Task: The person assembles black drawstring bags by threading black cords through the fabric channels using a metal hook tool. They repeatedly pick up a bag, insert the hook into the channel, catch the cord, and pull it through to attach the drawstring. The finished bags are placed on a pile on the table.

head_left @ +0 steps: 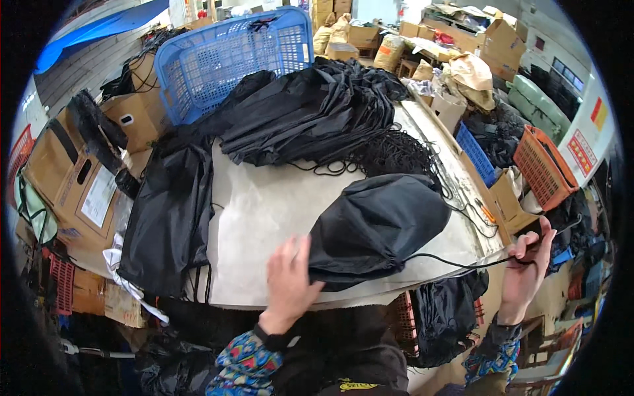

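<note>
Clearly, in the head view, the left hand point(288, 284) lies at the near left edge of a gathered black bag point(380, 228), its thumb on the dark cloth and apart from the fingers, which are slightly blurred. The bag rests toward the right of the pale tabletop point(247, 218), rounded and puffed out, with creases running to the near corner where a black cord point(456, 265) comes out. That cord stretches rightward past the table's edge to the right hand point(525, 270), whose fingers are closed on it, palm partly turned up. A thin metal hook point(571, 224) juts out just beside those fingertips; how it is held cannot be told.

On the left side of the table lies another black bag point(172, 218), flatter, with cord ends hanging at its near edge. Farther back, a large heap of black fabric point(310, 115) spreads across, with a tangle of black cords point(396, 152) beside it on the right. Behind the heap leans a blue plastic basket point(231, 59). A cardboard box point(82, 185) stands left of the table, and an orange crate point(545, 168) sits well apart on the right.
</note>
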Tool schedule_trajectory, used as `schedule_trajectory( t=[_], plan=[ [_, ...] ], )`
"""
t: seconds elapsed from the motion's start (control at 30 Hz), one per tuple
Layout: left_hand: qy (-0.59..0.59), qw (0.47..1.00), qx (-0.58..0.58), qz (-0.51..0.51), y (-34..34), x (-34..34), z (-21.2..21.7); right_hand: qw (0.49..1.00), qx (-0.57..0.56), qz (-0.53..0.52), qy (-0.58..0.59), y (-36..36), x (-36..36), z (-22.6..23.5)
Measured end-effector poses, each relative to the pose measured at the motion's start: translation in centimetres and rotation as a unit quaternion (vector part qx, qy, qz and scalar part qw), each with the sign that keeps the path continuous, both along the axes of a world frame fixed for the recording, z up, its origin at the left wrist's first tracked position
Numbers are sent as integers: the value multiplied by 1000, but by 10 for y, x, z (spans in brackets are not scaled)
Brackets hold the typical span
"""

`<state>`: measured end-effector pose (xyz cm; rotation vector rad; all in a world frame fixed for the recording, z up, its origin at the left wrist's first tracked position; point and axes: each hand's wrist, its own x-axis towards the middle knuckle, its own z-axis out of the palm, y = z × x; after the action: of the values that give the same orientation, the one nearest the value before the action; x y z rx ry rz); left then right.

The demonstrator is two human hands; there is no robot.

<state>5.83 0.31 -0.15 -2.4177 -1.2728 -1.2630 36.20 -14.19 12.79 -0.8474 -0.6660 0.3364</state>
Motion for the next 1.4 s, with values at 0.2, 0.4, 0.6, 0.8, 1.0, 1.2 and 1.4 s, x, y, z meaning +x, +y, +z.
schedule_trajectory(
  t=[0.2, 0.4, 0.6, 0.8, 1.0, 1.2, 1.4],
  plan=[
    [-172, 964, -196, -55, 19, -3, -23, 945, 91, -299, -91, -1, 17, 27],
    [-463, 847, -228, 129, 59, -63, -41, 861, -210, -262, -382, -63, 99, -16],
    [-726, 630, -242, 136, 36, -152, -60, 882, -191, -375, -213, -55, 181, -31],
    [-832, 460, -311, -7, 18, -157, -65, 965, -180, -186, -48, -94, 253, -56],
    [-663, 443, -590, -129, -62, -25, -41, 770, -329, -23, -546, 12, 0, -104],
    [-635, 348, -664, -188, -70, -21, -33, 603, -261, 171, -734, 48, -99, -114],
    [-70, 495, -812, -300, -75, -98, 12, 541, -260, 213, -771, 57, -103, -149]
  ],
)
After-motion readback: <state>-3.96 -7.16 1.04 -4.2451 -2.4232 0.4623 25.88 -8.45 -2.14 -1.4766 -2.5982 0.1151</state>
